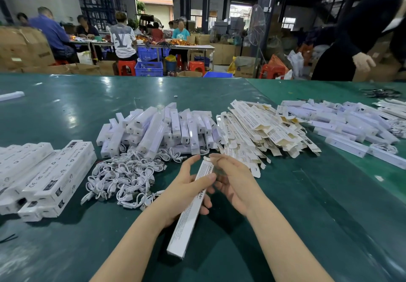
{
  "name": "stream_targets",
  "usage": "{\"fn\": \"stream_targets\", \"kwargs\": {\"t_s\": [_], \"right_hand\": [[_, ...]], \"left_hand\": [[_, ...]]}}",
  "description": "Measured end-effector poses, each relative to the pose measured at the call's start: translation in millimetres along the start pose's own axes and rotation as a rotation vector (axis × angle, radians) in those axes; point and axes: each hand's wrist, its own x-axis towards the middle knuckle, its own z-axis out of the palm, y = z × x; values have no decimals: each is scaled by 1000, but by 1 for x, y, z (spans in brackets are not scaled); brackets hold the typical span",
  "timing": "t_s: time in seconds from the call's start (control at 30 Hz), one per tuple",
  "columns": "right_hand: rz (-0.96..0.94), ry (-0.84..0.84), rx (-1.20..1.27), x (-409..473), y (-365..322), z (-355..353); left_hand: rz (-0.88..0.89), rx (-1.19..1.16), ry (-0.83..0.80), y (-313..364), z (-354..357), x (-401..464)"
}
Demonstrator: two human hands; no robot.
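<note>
Cardboard is the material in hand: we hold 1 long white carton (pixel 189 212) above the green table (pixel 307 215). The left hand (pixel 184 188) grips it firmly, with the thumb laid across the printed face and the fingers curled underneath. This closed grip sits toward the far part of the carton, which steadies the end being worked and leaves the near end free to point back at the body.

Just right of the grip, the right hand (pixel 236 185) curls its fingers in toward the carton's far end, where the end flap (pixel 207 160) stands up. Motion blur hides the fingertips, so we cannot tell whether they pinch the flap or only touch it. We judge the step in hand to be work on that end flap. The carton is angled so that the end faces the working fingers.

Left of the grip and slightly beyond it lies a tangle of white cables (pixel 123 178). Directly beyond the grip is a heap of white lamp bars (pixel 158 127). Beyond and to the right is a fan of flat cartons (pixel 259 132), its nearest edge just beside the right hand. We judge that these 3 supplies are placed near the grip so either hand can draw from them.

Well to the left, packed cartons (pixel 44 171) lie side by side. This is a likely set-down zone for the left hand.
</note>
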Motion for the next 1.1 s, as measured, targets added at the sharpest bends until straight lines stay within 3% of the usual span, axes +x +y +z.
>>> {"fn": "stream_targets", "kwargs": {"t_s": [0.3, 0.53, 0.87, 1.1], "right_hand": [[33, 14, -142, 1, -1, -2], [-186, 10, -390, -1, 6, 0], [39, 7, -132, 4, 3, -5], [135, 35, -80, 6, 4, -5]], "left_hand": [[-6, 65, -38, -4, 1, 2], [-18, 48, -20, -4, 0, 2], [-22, 77, -72, -6, 0, 3], [-40, 100, -99, -6, 1, 2]]}}
